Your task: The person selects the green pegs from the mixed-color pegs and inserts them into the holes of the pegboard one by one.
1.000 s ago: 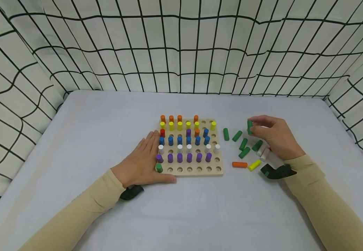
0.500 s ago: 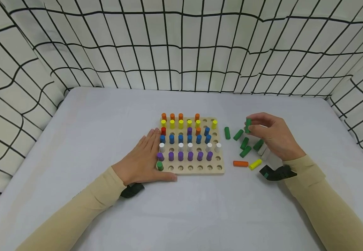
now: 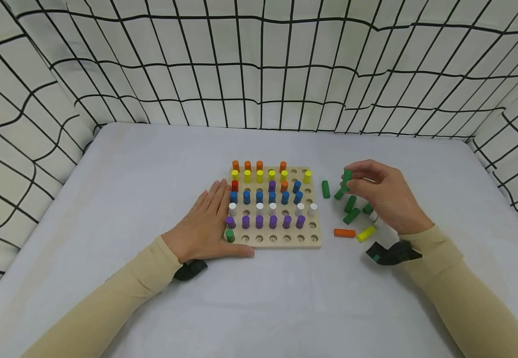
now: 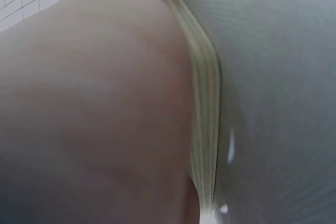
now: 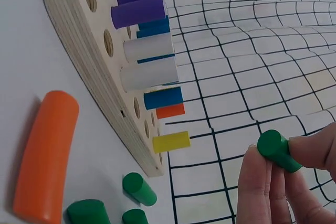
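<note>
A wooden pegboard (image 3: 281, 242) lies on the white table with rows of orange, yellow, red, blue, white and purple pegs standing in its holes. One green peg (image 3: 230, 235) stands in its near left corner hole. My left hand (image 3: 202, 223) lies along the board's left side, fingers straight, thumb stretched along the near edge. To the right of the board, my right hand (image 3: 381, 194) pinches a green peg (image 5: 277, 149) between thumb and fingertips, raised over the loose pegs. In the left wrist view the hand covers most of the board, leaving its layered edge (image 4: 207, 114) in sight.
Several loose green pegs (image 3: 351, 216) lie between the board and my right hand. Nearer to me lie an orange peg (image 3: 345, 233) and a yellow peg (image 3: 366, 233). A loose white peg (image 3: 373, 216) is partly under the right hand. Black grid wall (image 3: 259, 64) stands behind the table.
My right hand has shifted a little left toward the board with the green peg, which now overlaps a loose green peg. The left hand stays against the board.
</note>
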Motion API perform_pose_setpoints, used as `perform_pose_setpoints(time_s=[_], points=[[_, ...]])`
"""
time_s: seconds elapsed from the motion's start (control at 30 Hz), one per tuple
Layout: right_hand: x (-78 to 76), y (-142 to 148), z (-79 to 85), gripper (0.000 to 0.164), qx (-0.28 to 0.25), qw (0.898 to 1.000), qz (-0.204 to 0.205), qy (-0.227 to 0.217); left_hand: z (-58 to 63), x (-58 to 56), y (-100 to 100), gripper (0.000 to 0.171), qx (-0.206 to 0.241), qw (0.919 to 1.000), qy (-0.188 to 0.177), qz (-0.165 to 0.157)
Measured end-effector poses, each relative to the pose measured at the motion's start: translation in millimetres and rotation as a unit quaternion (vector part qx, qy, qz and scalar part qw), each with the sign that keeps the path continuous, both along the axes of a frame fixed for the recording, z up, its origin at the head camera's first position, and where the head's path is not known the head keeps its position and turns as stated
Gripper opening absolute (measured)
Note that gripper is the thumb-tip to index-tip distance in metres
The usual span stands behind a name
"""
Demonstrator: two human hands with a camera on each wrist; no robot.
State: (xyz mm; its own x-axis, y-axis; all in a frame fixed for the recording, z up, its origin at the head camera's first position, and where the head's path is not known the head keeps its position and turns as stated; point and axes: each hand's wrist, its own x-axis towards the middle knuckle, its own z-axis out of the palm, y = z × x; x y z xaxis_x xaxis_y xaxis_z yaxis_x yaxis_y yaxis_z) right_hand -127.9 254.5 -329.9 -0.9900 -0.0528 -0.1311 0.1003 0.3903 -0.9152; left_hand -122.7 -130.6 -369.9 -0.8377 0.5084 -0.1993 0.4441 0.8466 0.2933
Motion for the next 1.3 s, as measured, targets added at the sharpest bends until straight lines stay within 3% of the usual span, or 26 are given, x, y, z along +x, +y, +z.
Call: perform_pose_setpoints(time_s=[0.43, 0.87, 1.3], points=[[12.8, -31.5, 9.3, 0.031, 0.015, 0.999, 0.032, 0.010, 0.0, 2.3, -6.0, 0.144, -0.006, 1.0000, 0.000, 0.006], [20.7, -50.6, 3.6, 0.036, -0.008, 0.998, 0.059, -0.026, 1.7, 0.4, -3.9, 0.144, -0.006, 1.0000, -0.002, -0.001], [26.2, -77.8, 6.6, 0.034, -0.060, 0.993, 0.097, 0.017, 0.7, -0.3, -1.8, 0.145, -0.007, 1.0000, -0.006, -0.001]])
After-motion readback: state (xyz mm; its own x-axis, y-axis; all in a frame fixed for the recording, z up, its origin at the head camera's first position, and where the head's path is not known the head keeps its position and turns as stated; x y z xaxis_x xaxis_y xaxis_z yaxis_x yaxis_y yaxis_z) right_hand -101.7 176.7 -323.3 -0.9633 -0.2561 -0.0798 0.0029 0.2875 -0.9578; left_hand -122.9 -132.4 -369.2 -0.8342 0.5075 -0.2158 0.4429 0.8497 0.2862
